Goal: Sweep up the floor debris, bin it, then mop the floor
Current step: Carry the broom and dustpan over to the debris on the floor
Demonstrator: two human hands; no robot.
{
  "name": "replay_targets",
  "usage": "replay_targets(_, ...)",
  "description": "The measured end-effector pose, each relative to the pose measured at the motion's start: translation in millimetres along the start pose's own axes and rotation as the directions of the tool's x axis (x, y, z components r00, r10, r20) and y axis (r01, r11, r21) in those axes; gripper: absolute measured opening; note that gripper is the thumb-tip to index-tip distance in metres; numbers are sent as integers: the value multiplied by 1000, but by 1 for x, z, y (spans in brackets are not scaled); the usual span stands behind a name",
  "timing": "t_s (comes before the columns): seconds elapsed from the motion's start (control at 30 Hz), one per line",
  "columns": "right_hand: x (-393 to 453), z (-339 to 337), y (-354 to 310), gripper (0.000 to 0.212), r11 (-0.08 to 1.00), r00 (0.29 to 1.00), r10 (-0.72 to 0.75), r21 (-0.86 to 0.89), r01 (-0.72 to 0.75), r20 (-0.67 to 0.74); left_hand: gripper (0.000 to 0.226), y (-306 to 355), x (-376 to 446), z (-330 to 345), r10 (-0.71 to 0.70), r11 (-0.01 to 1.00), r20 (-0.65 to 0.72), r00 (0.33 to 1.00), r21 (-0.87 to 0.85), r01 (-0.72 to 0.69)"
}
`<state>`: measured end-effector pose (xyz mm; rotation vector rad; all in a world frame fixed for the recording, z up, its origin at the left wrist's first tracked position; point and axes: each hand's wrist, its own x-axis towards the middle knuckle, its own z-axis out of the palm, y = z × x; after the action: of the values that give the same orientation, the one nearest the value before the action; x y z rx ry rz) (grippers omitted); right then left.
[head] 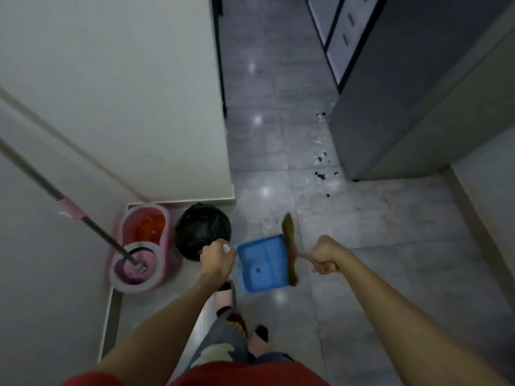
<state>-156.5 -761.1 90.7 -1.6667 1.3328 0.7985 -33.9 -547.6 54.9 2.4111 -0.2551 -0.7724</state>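
Debris [321, 160]: dark and pale bits are lying strung along the floor [390, 274] beside the grey cabinet [418, 107], well apart from the pan; one dark speck is sitting inside the pan.
Pan [262, 263]: the blue dustpan is hanging above the floor between the two hands, just right of the bin, its open edge meeting the brush.
Brush [289, 246]: the brown bristle head is lying along the pan's right edge, touching it.
Left hand [216, 257]: it is gripping the pan's handle, fingers curled round it.
Right hand [324, 256]: it is closing in a fist round the brush's handle.
Bin [202, 229]: the round bin, lined in black, is standing open against the wall [111, 93].
Mop [83, 218]: its pole is leaning from the upper left, its head resting in the pink bucket [139, 246] left of the bin.
Stage, as judged: sweeping is barely beginning; most debris is waiting, and mopping is not yet starting.
Risk: tilting the pan while walking to the trail could be spilling the speck; stiff strokes could be flicking bits under the cabinet; a backward step could be knocking the pole over.
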Motion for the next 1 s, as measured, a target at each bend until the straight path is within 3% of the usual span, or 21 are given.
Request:
replay_targets(0.13,32,-39,2,8,1000,987,-17,12,19,-158,22,54,45,19,-16,999,-44,999,-52,13)
replay_targets(0.3,75,-91,-22,7,997,953,-71,-24,67,-293,20,122,132,20,-25,996,-108,994,-86,15)
replay_targets(0.53,143,-194,-110,31,982,935,-152,-159,106,-319,19,226,272,0,-96,989,-146,985,-124,78)
replay_targets(0.7,190,-251,-159,30,976,936,-184,-168,138,-299,24,293,357,-14,-184,964,-154,971,-221,148)
replay_targets(0.9,266,-343,-208,30,901,899,-318,-392,187,-301,23,362,471,-20,-149,978,-164,975,-173,120)
replay_targets(1.0,312,-404,-249,29,881,895,-358,-413,230,-265,24,406,530,-28,-138,978,-165,977,-176,108)
